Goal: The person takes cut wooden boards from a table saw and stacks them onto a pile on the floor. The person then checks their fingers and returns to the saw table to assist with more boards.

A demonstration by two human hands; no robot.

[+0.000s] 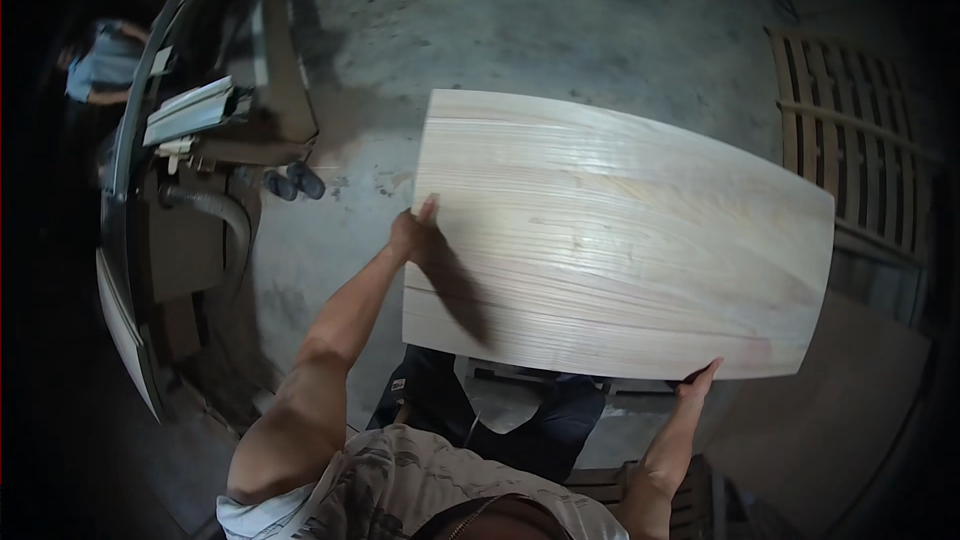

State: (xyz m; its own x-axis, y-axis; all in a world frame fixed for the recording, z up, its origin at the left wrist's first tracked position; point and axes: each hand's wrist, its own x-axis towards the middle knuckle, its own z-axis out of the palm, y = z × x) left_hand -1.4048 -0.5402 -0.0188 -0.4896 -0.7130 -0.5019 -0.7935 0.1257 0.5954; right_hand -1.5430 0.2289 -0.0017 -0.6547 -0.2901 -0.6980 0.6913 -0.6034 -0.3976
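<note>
A large pale wooden panel (610, 230) with visible grain is held out in front of me, seen from above over my legs. My left hand (415, 230) grips its left edge, with the thumb over the top face and a shadow cast across the wood. My right hand (700, 380) holds the near edge toward the right corner. The fingers of both hands are partly hidden under the panel.
Wooden pallets (850, 140) lie at the right, beside a large brown board (850, 410). At the left are a machine table with stacked boards (195, 110), a flexible hose (228, 215) and dark footwear (295, 182) on the concrete floor. A person (105, 65) stands beyond.
</note>
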